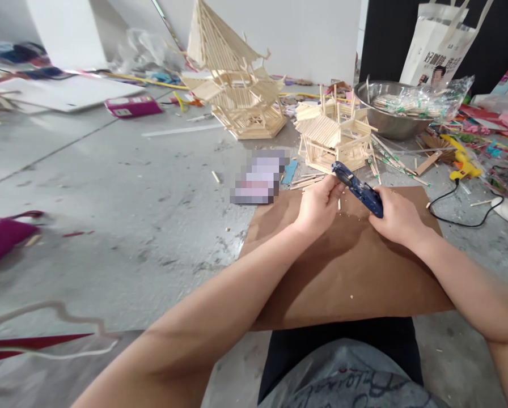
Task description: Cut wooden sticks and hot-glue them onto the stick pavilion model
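Observation:
My right hand [396, 218] is closed round the handle of a blue hand cutter [362, 192], whose head points up and to the left. Beside that head, the fingers of my left hand [317, 207] are pinched together; what lies between them is hidden. A short piece of stick [339, 204] shows just below the cutter. Both hands are above a brown sheet [334, 272]. Just beyond them stands a small, roofless pavilion model [322, 136] made of thin wooden sticks, with loose sticks [307, 182] at its foot.
A taller stick pagoda [241, 99] stands behind, left of centre. A blurred phone-like slab [260, 177] lies beside the sheet. At the right are a metal bowl [396, 122] with bagged sticks, a yellow glue gun [462, 161] with its cord, and a white bag [432, 51].

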`<control>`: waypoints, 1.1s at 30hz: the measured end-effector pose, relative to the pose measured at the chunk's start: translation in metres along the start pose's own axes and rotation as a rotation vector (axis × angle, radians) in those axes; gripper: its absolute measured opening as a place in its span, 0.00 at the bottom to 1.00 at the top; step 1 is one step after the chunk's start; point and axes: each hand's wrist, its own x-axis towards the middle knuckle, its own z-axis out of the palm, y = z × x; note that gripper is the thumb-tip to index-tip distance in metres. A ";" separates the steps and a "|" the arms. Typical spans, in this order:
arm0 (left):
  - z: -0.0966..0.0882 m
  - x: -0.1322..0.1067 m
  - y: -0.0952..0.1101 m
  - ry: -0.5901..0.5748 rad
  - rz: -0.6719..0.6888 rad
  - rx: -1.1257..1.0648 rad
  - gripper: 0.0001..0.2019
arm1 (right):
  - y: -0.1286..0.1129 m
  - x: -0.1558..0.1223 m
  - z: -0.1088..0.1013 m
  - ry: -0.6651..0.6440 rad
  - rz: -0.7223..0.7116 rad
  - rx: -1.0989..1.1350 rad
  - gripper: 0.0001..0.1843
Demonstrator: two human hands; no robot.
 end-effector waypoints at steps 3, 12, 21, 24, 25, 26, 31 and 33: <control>-0.001 -0.002 0.001 0.009 0.071 0.013 0.07 | 0.001 -0.003 0.001 0.021 -0.045 0.053 0.23; -0.005 0.004 0.002 -0.100 0.089 -0.183 0.09 | 0.008 0.000 0.003 0.015 -0.115 0.160 0.28; -0.004 -0.008 0.001 0.021 0.273 0.131 0.07 | 0.010 0.001 0.008 0.022 -0.226 0.227 0.34; -0.007 -0.009 0.004 -0.004 0.303 0.144 0.07 | 0.011 0.000 0.010 0.024 -0.275 0.260 0.35; -0.007 -0.009 0.005 -0.020 0.304 0.129 0.07 | 0.011 0.000 0.011 0.023 -0.282 0.268 0.36; -0.008 -0.009 0.006 -0.036 0.296 0.102 0.07 | 0.012 0.000 0.011 0.022 -0.284 0.273 0.36; -0.006 -0.006 0.012 -0.063 0.180 -0.115 0.07 | 0.016 0.002 0.014 0.021 -0.281 0.262 0.39; -0.004 -0.005 0.014 -0.062 0.140 -0.183 0.08 | 0.019 0.004 0.015 0.022 -0.304 0.258 0.40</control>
